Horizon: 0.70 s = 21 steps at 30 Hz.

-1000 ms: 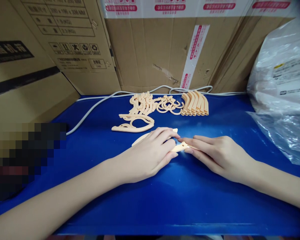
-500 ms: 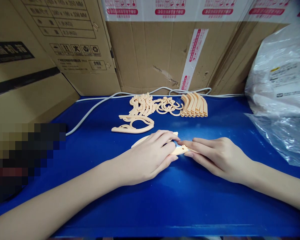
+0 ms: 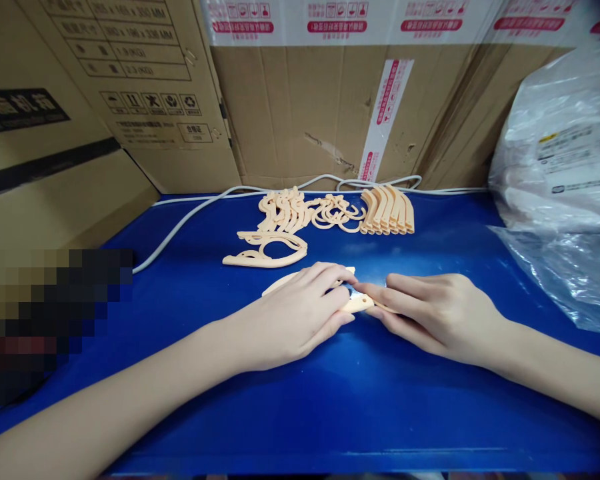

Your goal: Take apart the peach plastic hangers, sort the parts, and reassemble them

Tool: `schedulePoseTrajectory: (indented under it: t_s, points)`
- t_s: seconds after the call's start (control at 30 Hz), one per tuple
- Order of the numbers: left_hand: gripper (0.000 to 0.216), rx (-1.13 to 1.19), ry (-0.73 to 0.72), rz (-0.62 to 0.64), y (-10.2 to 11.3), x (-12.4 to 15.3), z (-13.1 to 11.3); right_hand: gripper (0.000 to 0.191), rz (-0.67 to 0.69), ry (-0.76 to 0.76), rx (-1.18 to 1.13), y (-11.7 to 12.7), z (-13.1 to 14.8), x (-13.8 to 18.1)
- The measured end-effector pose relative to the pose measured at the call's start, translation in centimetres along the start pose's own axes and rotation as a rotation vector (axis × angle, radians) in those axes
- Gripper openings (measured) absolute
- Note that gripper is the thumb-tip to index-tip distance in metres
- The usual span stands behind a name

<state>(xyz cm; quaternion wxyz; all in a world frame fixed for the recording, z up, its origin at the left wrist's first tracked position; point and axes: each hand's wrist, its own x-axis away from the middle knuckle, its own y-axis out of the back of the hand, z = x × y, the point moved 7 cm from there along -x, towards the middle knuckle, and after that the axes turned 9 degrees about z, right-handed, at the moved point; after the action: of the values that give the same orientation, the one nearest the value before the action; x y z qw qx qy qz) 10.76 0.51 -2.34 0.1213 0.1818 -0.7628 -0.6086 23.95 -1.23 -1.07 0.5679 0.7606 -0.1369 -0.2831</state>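
Low over the blue tabletop, my left hand is closed around a beige plastic folding-hanger part, whose end with a small hole sticks out past the fingers. Most of that part lies hidden under the palm. My right hand meets it from the right, its fingers pinching another slim beige hanger arm, mostly covered by them. The two fingertip groups almost touch. Whether the pieces are joined I cannot tell. Behind my left hand lies a folded beige hanger.
Toward the back are several wavy beige pieces, a heap of hooks and a row of curved arms. A white cable runs along the cardboard boxes. Clear plastic bags sit at the right.
My right fingers have shifted slightly at the hanger part's holed end, and more of the slim arm beneath them shows. My left hand stays nearly still.
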Motion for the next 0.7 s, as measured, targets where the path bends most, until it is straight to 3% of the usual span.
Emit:
schedulePoseTrajectory:
  t_s: [0.47,0.7]
  points:
    - [0.031,-0.016,-0.025,-0.003,-0.02,0.01,-0.23,0.03,-0.056,0.033,0.049,0.28,0.54,0.05]
    - [0.028,0.009,-0.014,-0.005,0.05,-0.04,-0.23,0.037,-0.082,0.007,0.052,0.3,0.46,0.17]
